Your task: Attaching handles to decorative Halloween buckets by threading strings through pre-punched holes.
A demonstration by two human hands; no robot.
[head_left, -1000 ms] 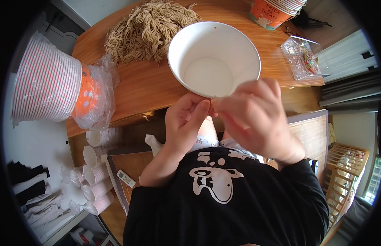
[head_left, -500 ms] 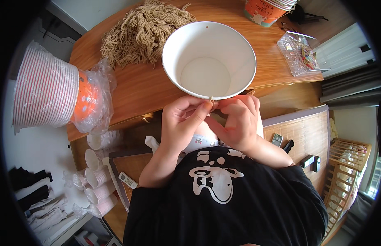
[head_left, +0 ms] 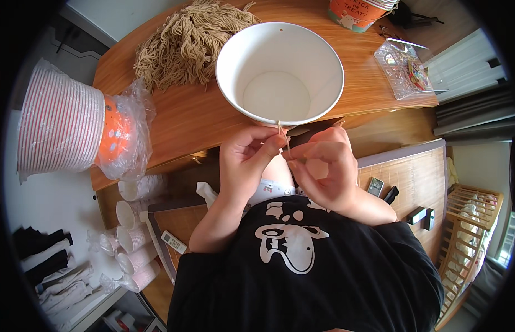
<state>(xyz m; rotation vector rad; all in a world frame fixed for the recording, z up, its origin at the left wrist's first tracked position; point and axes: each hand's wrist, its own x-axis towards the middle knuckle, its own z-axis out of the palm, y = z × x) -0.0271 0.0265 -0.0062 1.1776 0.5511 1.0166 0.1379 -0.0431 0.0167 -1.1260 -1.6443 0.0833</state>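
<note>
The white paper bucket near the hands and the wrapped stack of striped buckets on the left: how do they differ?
The white paper bucket stands upright and open on the wooden table; the stack of striped buckets lies on its side. The white paper bucket is single and unwrapped; the stack of striped buckets sits partly in clear plastic. The left hand and right hand pinch a thin string at the white one's rim. Both are tapered.
</note>
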